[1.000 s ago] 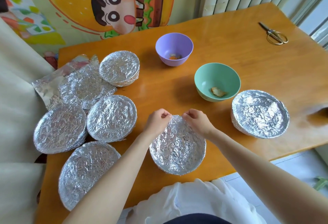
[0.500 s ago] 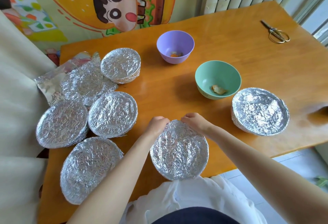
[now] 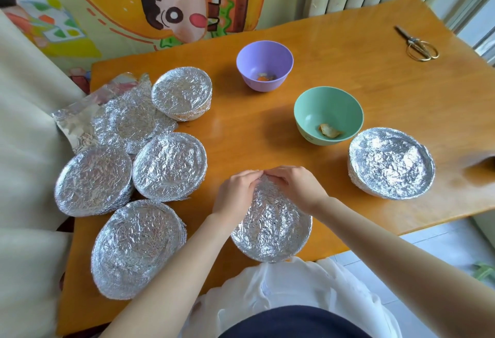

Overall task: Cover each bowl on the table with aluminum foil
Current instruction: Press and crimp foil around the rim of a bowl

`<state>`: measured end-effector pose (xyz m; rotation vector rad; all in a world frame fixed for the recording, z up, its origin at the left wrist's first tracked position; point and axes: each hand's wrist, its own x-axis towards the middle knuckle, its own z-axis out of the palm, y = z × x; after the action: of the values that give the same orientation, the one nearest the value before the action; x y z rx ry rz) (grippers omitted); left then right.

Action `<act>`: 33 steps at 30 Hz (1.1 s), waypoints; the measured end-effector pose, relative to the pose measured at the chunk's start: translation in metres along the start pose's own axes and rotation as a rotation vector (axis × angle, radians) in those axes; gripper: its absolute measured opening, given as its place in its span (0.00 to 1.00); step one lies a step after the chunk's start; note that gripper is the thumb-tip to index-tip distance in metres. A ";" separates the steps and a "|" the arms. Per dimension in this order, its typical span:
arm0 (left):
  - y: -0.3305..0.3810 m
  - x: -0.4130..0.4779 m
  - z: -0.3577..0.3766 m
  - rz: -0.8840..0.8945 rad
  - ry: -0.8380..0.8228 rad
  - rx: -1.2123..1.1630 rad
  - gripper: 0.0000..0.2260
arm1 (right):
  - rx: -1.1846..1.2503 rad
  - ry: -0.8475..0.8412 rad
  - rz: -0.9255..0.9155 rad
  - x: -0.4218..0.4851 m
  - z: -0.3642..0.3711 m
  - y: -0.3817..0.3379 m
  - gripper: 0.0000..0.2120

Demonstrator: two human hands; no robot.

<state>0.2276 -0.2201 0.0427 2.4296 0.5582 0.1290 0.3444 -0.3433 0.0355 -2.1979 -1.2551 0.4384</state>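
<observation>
Both hands are on the foil-wrapped bowl (image 3: 270, 230), which sits at the near edge of the surface (image 3: 361, 83), directly in front of the person. Left hand (image 3: 235, 194) and right hand (image 3: 296, 187) meet at the bowl's far rim. Fingers are curled and pinch the foil there, fingertips almost touching. Step in hand, as I read it: crimping the last stretch of rim.

To do it well:
- Fold the foil down over the lip and press it against the outer wall.
- Work outward from where the hands meet, each hand round its own side.
- Use light pressure. The sheet looks thin and heavily creased, so it is likely to tear if tugged.
- Keep the bowl flat and steady. It may overhang the near edge; cannot tell.

Green bowl (image 3: 328, 115) lies ahead and right of the hands, purple bowl (image 3: 263, 65) farther ahead. Both are uncovered, with scraps inside. Loose foil sheets (image 3: 120, 120) lie well left of the left hand, among four wrapped bowls (image 3: 168, 166). A fifth, the finished bowl (image 3: 391, 163), sits right of the right hand.
</observation>
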 end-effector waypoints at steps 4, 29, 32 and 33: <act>-0.001 0.003 -0.002 -0.039 -0.027 -0.011 0.14 | 0.019 -0.024 0.062 0.001 0.001 -0.001 0.10; -0.010 0.002 -0.009 -0.172 -0.027 -0.029 0.07 | -0.110 -0.185 0.054 0.017 0.001 -0.022 0.11; -0.007 0.001 -0.008 -0.174 -0.023 -0.013 0.07 | -0.182 -0.200 0.051 0.020 0.001 -0.023 0.13; -0.006 0.000 -0.008 -0.169 -0.022 -0.002 0.07 | -0.214 -0.206 0.050 0.020 0.002 -0.024 0.13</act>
<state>0.2240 -0.2113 0.0450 2.3671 0.7501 0.0312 0.3373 -0.3157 0.0492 -2.4178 -1.4139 0.5873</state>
